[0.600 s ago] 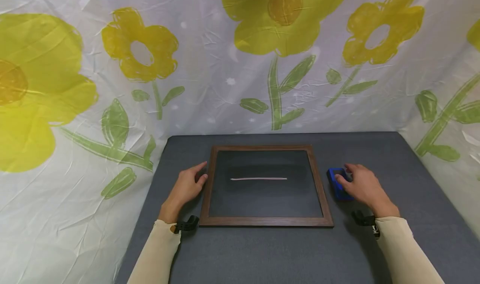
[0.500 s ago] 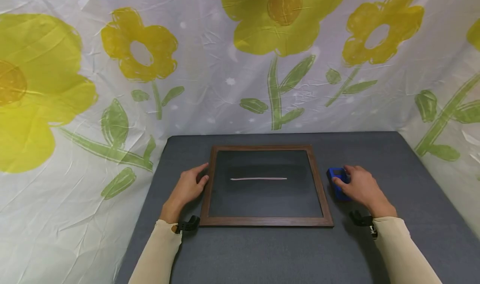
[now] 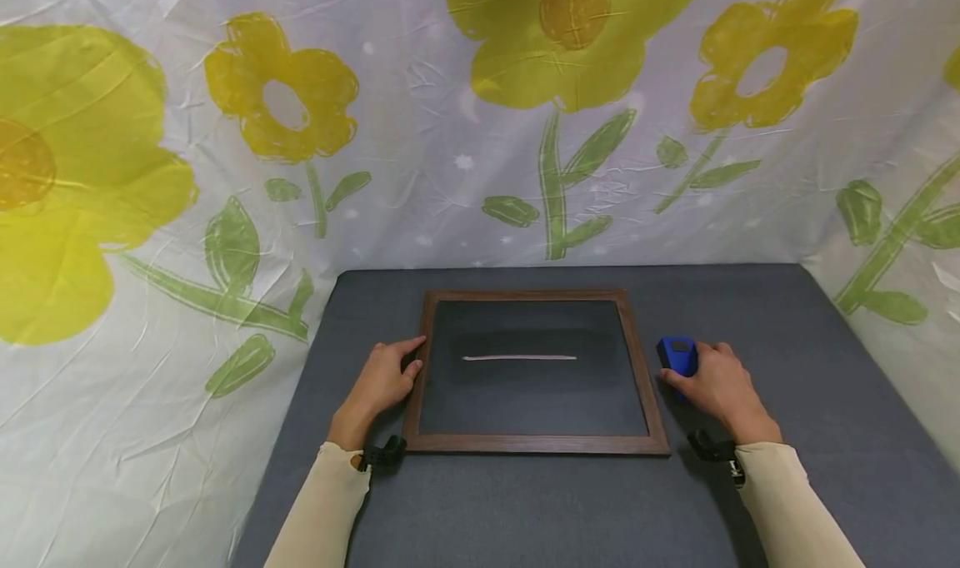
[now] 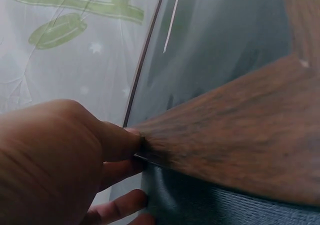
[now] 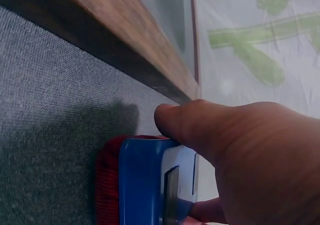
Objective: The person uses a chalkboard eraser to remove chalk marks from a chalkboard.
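A small chalkboard (image 3: 532,401) with a brown wooden frame (image 3: 536,444) lies flat on the grey table; one pale pink chalk line (image 3: 519,357) crosses its middle. At its left edge, my left hand (image 3: 381,382) touches the frame with index finger and thumb. In the left wrist view the thumb meets the frame's edge, other fingers stretched below. To the right of the board, my right hand (image 3: 718,385) grips a blue chalkboard eraser (image 3: 678,355) between thumb and fingers. The right wrist view shows red pile (image 5: 107,185) under the eraser's blue body; part of the eraser is hidden by the hand.
The dark grey tabletop (image 3: 517,510) extends around the board on all sides. A white cloth backdrop (image 3: 420,135) with yellow flowers hangs behind and beside the table. A black wrist camera (image 3: 385,451) sits on the left wrist, with another (image 3: 712,447) on the right.
My left hand has shifted right to touch the frame. The right hand has moved slightly left and closer, its thumb and fingers closing around the eraser. The board and chalk line look the same.
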`<action>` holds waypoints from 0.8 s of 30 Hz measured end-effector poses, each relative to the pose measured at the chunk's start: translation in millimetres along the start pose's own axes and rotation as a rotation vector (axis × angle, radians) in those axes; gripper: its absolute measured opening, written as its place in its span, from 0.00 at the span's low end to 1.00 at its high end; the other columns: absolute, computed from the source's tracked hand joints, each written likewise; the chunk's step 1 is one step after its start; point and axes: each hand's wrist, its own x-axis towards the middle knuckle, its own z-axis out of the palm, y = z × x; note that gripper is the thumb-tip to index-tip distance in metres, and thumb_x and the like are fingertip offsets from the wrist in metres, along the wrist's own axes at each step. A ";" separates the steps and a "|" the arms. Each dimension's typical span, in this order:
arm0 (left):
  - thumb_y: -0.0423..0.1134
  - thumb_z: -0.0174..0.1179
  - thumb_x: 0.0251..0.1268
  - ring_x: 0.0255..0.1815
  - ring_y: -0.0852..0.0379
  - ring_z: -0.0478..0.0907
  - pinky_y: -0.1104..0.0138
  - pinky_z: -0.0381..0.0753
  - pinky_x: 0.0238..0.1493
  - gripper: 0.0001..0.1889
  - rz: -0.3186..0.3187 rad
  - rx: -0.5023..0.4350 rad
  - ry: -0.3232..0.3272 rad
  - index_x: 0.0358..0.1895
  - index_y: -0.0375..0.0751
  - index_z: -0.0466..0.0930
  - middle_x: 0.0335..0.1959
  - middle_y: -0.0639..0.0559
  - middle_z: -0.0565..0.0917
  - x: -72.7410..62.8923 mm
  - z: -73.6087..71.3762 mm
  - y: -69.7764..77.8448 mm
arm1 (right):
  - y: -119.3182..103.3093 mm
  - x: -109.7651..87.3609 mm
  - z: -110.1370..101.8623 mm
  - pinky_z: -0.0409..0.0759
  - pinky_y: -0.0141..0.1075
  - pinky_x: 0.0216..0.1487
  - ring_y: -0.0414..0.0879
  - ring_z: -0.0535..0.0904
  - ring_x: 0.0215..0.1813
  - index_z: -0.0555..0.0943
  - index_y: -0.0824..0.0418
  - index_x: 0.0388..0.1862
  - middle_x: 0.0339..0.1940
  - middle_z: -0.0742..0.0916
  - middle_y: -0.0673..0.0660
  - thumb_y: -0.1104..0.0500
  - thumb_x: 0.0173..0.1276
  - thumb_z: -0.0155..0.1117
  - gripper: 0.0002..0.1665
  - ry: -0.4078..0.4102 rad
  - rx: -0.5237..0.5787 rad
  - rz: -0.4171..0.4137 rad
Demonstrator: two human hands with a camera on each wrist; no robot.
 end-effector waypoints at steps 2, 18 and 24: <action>0.35 0.62 0.82 0.71 0.30 0.77 0.39 0.77 0.71 0.27 0.007 -0.001 0.014 0.79 0.40 0.77 0.75 0.35 0.81 -1.3 1.5 0.1 | -0.6 -0.2 0.2 0.81 0.71 0.54 0.80 0.78 0.57 0.66 0.88 0.74 0.65 0.73 0.90 0.42 0.74 0.73 0.55 -0.006 0.001 0.008; 0.35 0.65 0.79 0.69 0.29 0.78 0.39 0.76 0.71 0.26 -0.007 0.014 0.040 0.78 0.42 0.79 0.74 0.40 0.83 -0.5 3.0 0.0 | -0.5 0.1 3.8 0.83 0.68 0.52 0.79 0.80 0.56 0.68 0.86 0.75 0.59 0.77 0.87 0.40 0.75 0.71 0.54 0.026 0.028 0.063; 0.35 0.65 0.79 0.71 0.28 0.78 0.38 0.75 0.73 0.26 0.000 0.007 0.045 0.77 0.42 0.79 0.73 0.39 0.83 -0.4 3.5 -0.8 | -1.1 1.1 4.4 0.82 0.69 0.52 0.79 0.80 0.56 0.69 0.86 0.74 0.58 0.79 0.87 0.43 0.75 0.70 0.51 0.043 0.035 0.069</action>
